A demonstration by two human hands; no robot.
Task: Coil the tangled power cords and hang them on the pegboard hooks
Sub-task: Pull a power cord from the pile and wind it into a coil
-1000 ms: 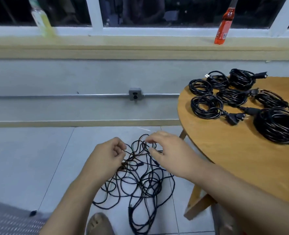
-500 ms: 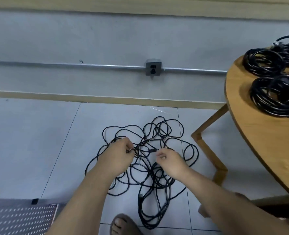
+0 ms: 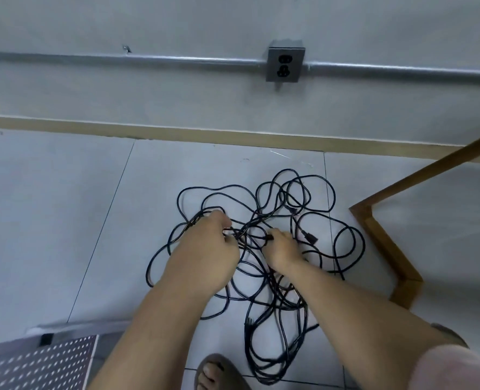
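At the lower left, a grey perforated metal pegboard (image 3: pixel 36 364) is lying flat on the pale tiled floor (image 3: pixel 64 220); no hooks are showing on it. The left hand (image 3: pixel 205 246) is curling its fingers round a few strands near the middle of the tangled pile of thin black power cords (image 3: pixel 272 294), which is sprawling in loose loops over the tiles. Just beside it, the right hand (image 3: pixel 282 250) is pinching what looks like a small black connector end (image 3: pixel 269 237). The 2 hands are working close together without touching.

The cords are probably light, limp and a little springy, so tugging mid-length would likely tighten the knots. Taking hold at a free end, such as the black moulded plug (image 3: pixel 310 238) lying just right of the right hand, and feeding it back through the loops seems safer.

Further right, the angled wooden desk leg (image 3: pixel 385 237) is standing near the outermost loop and could snag it. The widest room for laying out a freed cord is on the tiles left of the pile.
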